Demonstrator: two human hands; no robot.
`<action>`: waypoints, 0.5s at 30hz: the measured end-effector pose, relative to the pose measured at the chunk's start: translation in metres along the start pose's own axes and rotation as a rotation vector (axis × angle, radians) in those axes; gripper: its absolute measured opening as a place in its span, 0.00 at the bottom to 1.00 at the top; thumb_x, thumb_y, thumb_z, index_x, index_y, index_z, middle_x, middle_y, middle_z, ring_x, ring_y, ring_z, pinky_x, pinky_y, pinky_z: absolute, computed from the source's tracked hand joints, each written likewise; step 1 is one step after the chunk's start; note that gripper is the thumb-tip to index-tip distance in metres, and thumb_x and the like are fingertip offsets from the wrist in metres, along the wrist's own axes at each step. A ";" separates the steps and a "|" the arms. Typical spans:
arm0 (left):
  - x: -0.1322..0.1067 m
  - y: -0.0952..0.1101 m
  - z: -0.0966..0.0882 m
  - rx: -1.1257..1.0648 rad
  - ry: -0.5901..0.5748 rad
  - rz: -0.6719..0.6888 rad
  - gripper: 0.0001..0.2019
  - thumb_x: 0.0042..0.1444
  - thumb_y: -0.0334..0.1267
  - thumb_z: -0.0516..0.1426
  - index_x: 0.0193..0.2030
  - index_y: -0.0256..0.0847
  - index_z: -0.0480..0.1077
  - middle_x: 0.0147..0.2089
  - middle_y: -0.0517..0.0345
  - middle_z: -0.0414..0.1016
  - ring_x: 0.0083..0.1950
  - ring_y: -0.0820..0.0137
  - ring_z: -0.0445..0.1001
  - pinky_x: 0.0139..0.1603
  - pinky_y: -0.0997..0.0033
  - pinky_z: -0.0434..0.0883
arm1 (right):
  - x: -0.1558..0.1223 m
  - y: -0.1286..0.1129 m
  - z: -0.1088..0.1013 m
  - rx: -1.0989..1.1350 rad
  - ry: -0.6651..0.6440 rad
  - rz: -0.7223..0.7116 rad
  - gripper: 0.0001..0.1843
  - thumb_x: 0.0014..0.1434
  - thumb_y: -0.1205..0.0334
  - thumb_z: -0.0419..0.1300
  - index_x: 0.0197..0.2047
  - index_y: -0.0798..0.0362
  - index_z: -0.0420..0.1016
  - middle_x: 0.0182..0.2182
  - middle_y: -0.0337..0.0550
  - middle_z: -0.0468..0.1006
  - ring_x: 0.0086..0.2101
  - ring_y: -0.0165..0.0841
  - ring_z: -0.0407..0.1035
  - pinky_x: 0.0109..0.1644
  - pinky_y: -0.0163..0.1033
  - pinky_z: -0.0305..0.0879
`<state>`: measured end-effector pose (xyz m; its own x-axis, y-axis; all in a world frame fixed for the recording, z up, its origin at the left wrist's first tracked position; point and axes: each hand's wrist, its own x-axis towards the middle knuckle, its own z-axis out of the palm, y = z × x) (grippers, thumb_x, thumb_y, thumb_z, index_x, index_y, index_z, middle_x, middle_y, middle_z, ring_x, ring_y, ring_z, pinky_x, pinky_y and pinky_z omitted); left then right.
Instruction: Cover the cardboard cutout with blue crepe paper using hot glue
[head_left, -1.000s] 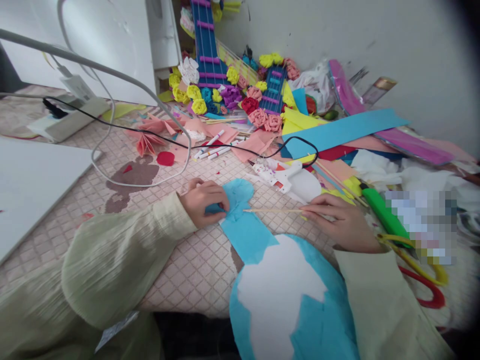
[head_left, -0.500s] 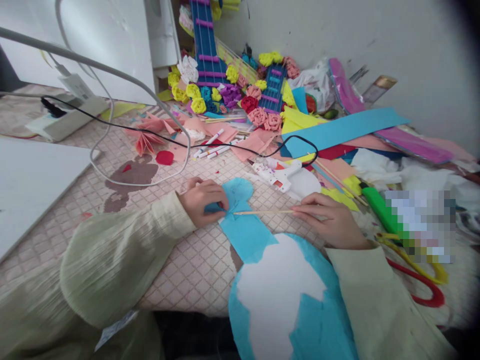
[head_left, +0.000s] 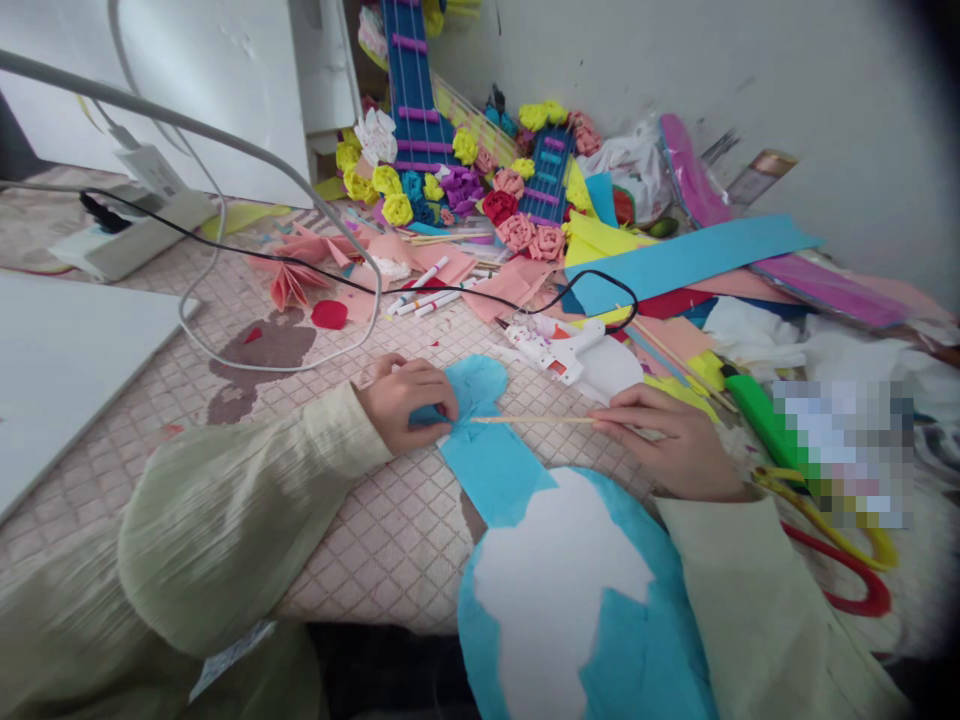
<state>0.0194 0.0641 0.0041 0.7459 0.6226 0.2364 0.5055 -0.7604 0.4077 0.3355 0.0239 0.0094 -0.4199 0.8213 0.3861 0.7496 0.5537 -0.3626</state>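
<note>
A blue and white paper cutout (head_left: 525, 590) lies at the table's front edge, with a blue neck running up to a rounded, lobed blue end (head_left: 478, 382). My left hand (head_left: 412, 402) is closed on the left lobe of that blue paper, fingers curled and thumb pressed against it. Between thumb and fingers, my right hand (head_left: 667, 440) pinches a thin wooden stick (head_left: 536, 420). The stick points left, its tip at the creased blue paper beside my left fingertips. Whether the tip presses on the paper or hovers just above it, I cannot tell.
Behind my right hand lies a white glue gun (head_left: 559, 352) with a black cord. Scissors with red and yellow handles (head_left: 855, 590) and a green object (head_left: 765, 420) are at the right. Crepe paper flowers (head_left: 517, 232) and paper scraps crowd the back. A white cable (head_left: 292, 368) loops at left.
My right hand has shifted slightly right, and the stick with it; its tip sits a little higher on the blue paper. My left hand has stayed in place.
</note>
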 end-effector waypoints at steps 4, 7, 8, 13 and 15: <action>0.000 0.000 0.000 0.005 -0.006 -0.003 0.05 0.51 0.38 0.54 0.31 0.42 0.69 0.34 0.61 0.74 0.41 0.67 0.69 0.45 0.62 0.50 | 0.000 0.000 0.001 0.018 -0.027 -0.009 0.08 0.57 0.59 0.57 0.35 0.47 0.77 0.29 0.41 0.74 0.31 0.32 0.68 0.33 0.38 0.67; 0.000 0.000 -0.001 0.002 -0.012 -0.006 0.05 0.51 0.38 0.54 0.32 0.42 0.70 0.34 0.59 0.75 0.41 0.67 0.68 0.45 0.62 0.51 | 0.000 0.000 0.001 0.032 -0.048 -0.004 0.08 0.57 0.59 0.57 0.35 0.46 0.77 0.29 0.41 0.74 0.31 0.32 0.68 0.32 0.38 0.67; 0.000 0.000 -0.001 0.000 -0.011 -0.005 0.05 0.51 0.38 0.54 0.32 0.42 0.70 0.34 0.59 0.75 0.41 0.67 0.68 0.45 0.61 0.51 | -0.001 0.000 0.000 0.030 -0.044 0.002 0.07 0.56 0.58 0.57 0.34 0.46 0.77 0.29 0.41 0.73 0.31 0.32 0.68 0.32 0.38 0.67; 0.000 0.000 -0.001 -0.002 0.004 0.008 0.04 0.51 0.37 0.54 0.31 0.42 0.70 0.34 0.60 0.74 0.41 0.67 0.69 0.45 0.61 0.50 | -0.002 0.001 0.001 0.002 -0.023 0.008 0.07 0.56 0.59 0.57 0.35 0.47 0.77 0.30 0.41 0.74 0.31 0.32 0.68 0.33 0.38 0.67; 0.000 0.000 -0.001 -0.001 0.003 0.008 0.05 0.51 0.37 0.54 0.31 0.42 0.70 0.34 0.60 0.74 0.41 0.67 0.69 0.45 0.62 0.50 | -0.002 0.001 0.001 0.004 -0.033 -0.001 0.08 0.57 0.59 0.57 0.35 0.47 0.77 0.29 0.41 0.74 0.31 0.31 0.68 0.33 0.37 0.66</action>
<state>0.0192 0.0642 0.0047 0.7489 0.6168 0.2423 0.4987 -0.7654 0.4068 0.3366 0.0234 0.0075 -0.4373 0.8248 0.3584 0.7473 0.5550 -0.3653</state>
